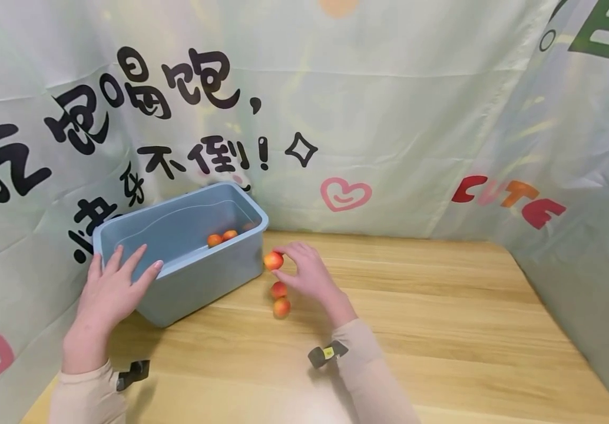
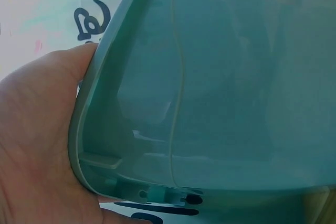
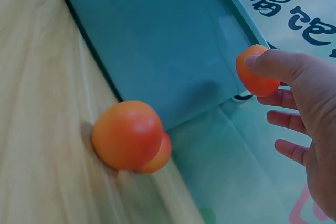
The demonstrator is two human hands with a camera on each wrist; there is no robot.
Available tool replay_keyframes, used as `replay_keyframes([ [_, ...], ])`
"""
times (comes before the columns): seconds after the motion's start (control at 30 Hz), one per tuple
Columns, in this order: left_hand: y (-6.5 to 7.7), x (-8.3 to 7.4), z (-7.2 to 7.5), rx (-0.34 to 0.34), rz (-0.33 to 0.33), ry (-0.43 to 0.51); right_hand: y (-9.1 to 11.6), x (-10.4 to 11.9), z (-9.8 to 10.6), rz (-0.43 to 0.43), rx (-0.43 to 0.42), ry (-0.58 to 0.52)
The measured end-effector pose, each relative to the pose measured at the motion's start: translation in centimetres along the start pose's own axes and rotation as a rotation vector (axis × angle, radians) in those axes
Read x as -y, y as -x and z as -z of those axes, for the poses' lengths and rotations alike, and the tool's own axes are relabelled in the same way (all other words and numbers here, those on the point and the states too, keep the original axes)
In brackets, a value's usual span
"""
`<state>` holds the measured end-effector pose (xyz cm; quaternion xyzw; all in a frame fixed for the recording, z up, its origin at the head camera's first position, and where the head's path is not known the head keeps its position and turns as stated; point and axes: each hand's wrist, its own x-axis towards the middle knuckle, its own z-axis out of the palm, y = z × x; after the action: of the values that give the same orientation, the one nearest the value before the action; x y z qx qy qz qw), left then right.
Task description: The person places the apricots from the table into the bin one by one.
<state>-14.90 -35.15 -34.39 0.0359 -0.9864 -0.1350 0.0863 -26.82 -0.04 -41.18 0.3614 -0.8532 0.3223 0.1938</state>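
A blue plastic bin [image 1: 204,282] stands at the back left, its front wall filling much of the left wrist view. My left hand [image 1: 111,291] rests over its near left corner, fingers spread and mostly straight across the rim; in the left wrist view part of the fingers is hidden behind the rim. Between thumb and fingertips, my right hand [image 1: 304,271] pinches an orange-red apricot [image 3: 257,71], just off the bin's right end. Below that hand two more apricots [image 1: 281,307] sit close together on the table. Inside the bin a few apricots [image 1: 215,240] show near the right end.
The wooden table [image 1: 442,330] extends to the right of the bin. A printed cloth [image 1: 410,129] with dark lettering and a pink heart hangs behind and along both sides. The bin stands close to the cloth at the back left.
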Motion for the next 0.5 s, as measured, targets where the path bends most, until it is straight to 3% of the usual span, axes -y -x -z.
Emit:
replay_keyframes([
  [0.5, 0.2, -0.1, 0.0, 0.001, 0.008, 0.007, -3.0, 0.6, -0.5, 0.215, -0.128, 0.012],
])
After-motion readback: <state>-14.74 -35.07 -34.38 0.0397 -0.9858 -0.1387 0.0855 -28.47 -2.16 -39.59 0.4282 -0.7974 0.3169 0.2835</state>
